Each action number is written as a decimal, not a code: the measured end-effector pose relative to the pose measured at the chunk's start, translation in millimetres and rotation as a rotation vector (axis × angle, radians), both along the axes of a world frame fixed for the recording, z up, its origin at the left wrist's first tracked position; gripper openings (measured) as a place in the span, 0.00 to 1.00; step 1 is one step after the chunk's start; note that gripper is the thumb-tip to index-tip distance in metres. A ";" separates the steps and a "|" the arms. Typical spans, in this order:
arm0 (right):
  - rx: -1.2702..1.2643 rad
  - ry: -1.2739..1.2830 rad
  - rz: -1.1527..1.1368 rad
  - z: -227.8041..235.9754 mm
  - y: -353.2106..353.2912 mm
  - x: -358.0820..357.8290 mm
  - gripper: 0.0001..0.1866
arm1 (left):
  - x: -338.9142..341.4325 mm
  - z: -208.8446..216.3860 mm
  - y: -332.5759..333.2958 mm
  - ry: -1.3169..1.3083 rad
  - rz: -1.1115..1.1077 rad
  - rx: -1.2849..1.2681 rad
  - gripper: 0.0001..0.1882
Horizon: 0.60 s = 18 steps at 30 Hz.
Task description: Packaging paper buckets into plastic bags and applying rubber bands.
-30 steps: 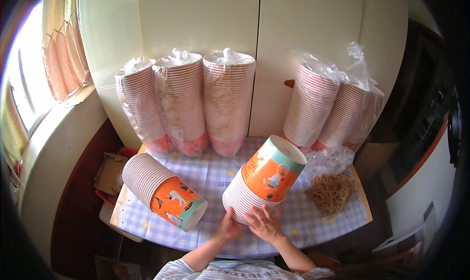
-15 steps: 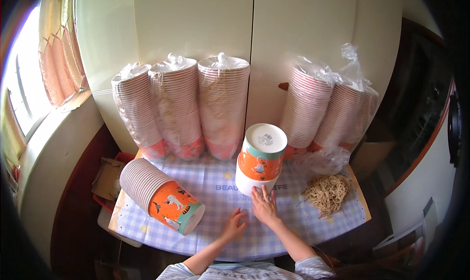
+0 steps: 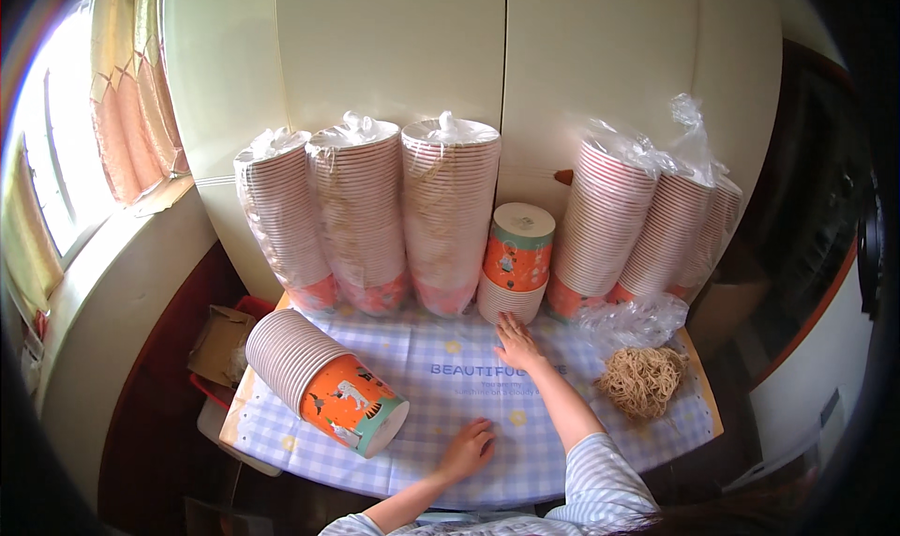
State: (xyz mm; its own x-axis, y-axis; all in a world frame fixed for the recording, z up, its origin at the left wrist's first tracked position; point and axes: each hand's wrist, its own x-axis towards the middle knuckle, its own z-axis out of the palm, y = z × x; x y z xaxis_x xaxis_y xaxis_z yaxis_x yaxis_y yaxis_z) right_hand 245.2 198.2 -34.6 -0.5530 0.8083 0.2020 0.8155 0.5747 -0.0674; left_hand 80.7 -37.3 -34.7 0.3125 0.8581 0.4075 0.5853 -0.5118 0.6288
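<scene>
A short upside-down stack of paper cups, orange with a green band, stands toward the back of the table between the taller stacks. The outstretched fingers of my right hand touch the front of its white rims without wrapping round it. Near the front edge, my left hand hovers low or rests on the cloth, its fingers loosely bent and nothing visible in them. A longer stack of paper cups lies on its side at the left, its orange and green bottom cup pointing to the front right.
Bagged tall cup stacks stand along the back, one left group and one right group. A crumpled plastic bag and a heap of tan strings lie at the right. The checked tablecloth covers the table; a cardboard box sits beyond its left edge.
My right hand has moved forward, and the short cup stack has slid away from me to the back, between the bagged stacks. My left hand's fingers have curled in. The view has shifted slightly.
</scene>
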 end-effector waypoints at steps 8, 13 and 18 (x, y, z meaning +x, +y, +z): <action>0.108 0.023 -0.059 -15.9 0.2 -17.4 0.26 | 0.8 2.0 -3.5 -0.061 0.002 0.012 0.08; 0.128 0.356 -0.114 -27.5 -8.5 -15.0 0.21 | -7.6 26.5 -9.4 -0.167 -0.119 0.000 0.09; 0.159 0.416 -0.120 -27.8 -8.2 -11.9 0.19 | -77.5 145.1 -0.5 -0.121 -0.098 0.534 0.09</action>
